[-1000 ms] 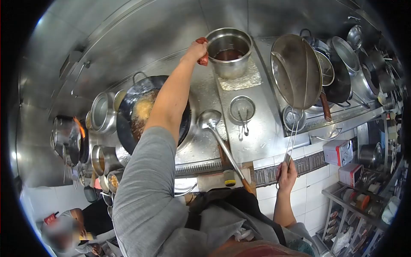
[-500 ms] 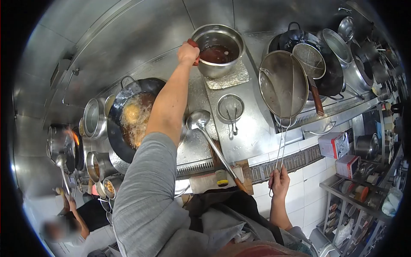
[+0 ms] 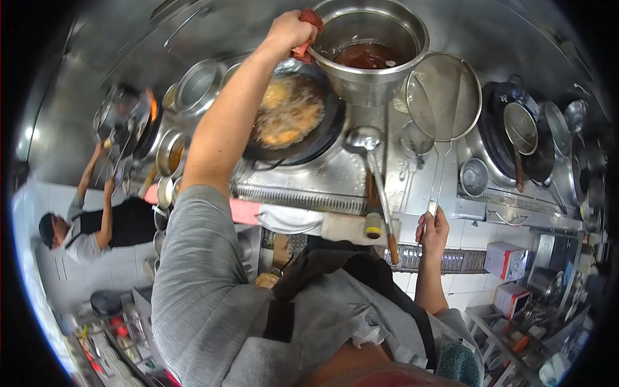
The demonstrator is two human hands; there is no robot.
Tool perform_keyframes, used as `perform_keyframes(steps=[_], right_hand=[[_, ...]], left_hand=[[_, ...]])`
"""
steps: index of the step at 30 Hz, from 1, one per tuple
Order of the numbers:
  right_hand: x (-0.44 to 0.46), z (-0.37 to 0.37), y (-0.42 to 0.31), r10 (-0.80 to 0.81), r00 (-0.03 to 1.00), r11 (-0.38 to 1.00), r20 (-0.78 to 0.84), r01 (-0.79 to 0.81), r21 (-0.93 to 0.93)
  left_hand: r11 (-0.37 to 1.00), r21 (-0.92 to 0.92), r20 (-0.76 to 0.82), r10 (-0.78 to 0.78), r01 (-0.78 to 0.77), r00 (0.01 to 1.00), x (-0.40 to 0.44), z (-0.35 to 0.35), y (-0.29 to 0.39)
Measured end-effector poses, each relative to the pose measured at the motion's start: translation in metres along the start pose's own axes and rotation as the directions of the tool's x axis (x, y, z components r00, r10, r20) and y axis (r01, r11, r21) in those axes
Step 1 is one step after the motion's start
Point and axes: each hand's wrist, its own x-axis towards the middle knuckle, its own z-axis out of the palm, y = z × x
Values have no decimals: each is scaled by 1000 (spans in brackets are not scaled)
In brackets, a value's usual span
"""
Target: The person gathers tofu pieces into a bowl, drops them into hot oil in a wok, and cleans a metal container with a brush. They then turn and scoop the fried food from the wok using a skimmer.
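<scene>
My left hand (image 3: 293, 33) is closed on the rim of a large steel pot (image 3: 367, 87), with a folded red cloth (image 3: 305, 49) in its grip. Reddish-brown liquid lies in the bottom of the pot. In my right hand (image 3: 433, 229) is the long wire handle of a big round mesh strainer (image 3: 443, 97), its bowl just right of the pot. Left of the pot, a black wok (image 3: 329, 129) holds bubbling oil with golden pieces of food (image 3: 284, 122) frying in it. A steel ladle (image 3: 364, 138) and a brush (image 3: 373, 216) lie below the pot.
At the right, a second wok (image 3: 496, 145) carries a wooden-handled strainer (image 3: 520, 129). A small steel bowl (image 3: 474, 177) sits near the counter edge. On the left, a co-worker (image 3: 103, 219) handles a flaming wok (image 3: 122, 113). Shelving (image 3: 496, 342) stands at lower right.
The pot has come off its foil-covered stand and moved left and closer to the frying wok. The strainer has moved along beside it. My view has shifted to the left.
</scene>
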Motion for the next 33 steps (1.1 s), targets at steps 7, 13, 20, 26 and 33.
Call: perform_keyframes(steps=[7, 13, 20, 26, 33], right_hand=[[-44, 69, 18, -46, 991, 998, 125, 40, 51], [-74, 122, 43, -77, 955, 997, 286, 74, 20], [-97, 178, 49, -18, 937, 999, 348, 27, -21], [-100, 219, 52, 98, 909, 993, 405, -60, -105], [-80, 274, 66, 90, 841, 996, 534, -87, -30]], left_hand=[[977, 34, -20, -211, 212, 977, -140, -167, -13], [850, 504, -103, -119, 155, 988, -200, -257, -65], [495, 863, -71, -83, 103, 994, -208, -294, -129], [366, 920, -88, -150, 138, 985, -189, -279, -139], [132, 990, -27, -180, 51, 983, -131, -236, -149]])
